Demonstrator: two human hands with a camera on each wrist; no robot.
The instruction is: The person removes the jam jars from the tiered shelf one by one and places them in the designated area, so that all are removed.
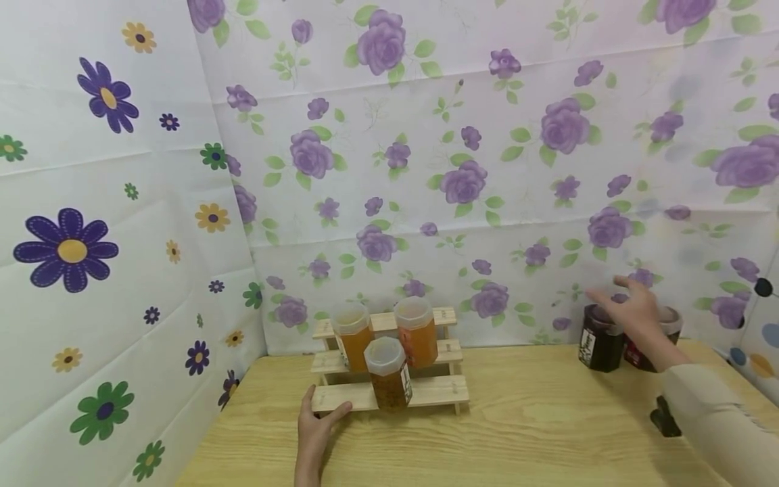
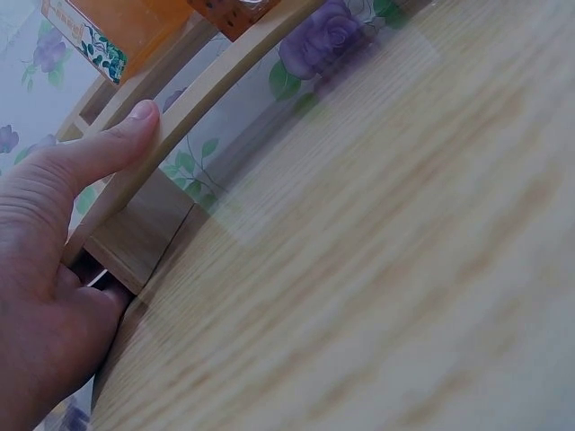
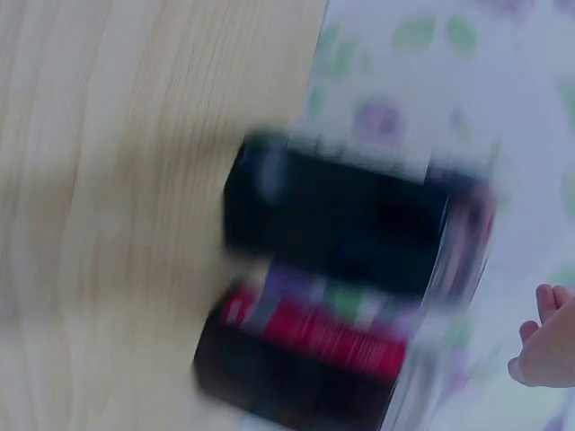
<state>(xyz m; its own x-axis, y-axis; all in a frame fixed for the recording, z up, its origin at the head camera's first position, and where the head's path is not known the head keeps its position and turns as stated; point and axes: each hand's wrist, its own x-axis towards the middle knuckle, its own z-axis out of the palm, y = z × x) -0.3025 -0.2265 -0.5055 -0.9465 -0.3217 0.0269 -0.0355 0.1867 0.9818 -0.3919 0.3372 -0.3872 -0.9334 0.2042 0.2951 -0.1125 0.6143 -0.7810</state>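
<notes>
My left hand (image 1: 313, 433) grips the left end of a stepped wooden rack (image 1: 438, 391), its thumb on the lowest step's front edge and its fingers curled round the end support, partly hidden. On that step stands a brown-filled jar (image 1: 389, 382). Behind it are two orange-filled jars, one left (image 1: 353, 338) and one right (image 1: 420, 338). At the far right my right hand (image 1: 635, 314) hovers with relaxed fingers above two dark-filled jars, holding nothing. The left dark jar (image 3: 332, 215) and the red-labelled one (image 3: 305, 359) look blurred in the right wrist view.
A small black object (image 1: 665, 417) lies on the wooden table (image 1: 523, 433) beside the right sleeve. Flowered cloth (image 1: 426, 223) hangs behind the table's back edge, and another cloth (image 1: 152, 270) closes off the left side.
</notes>
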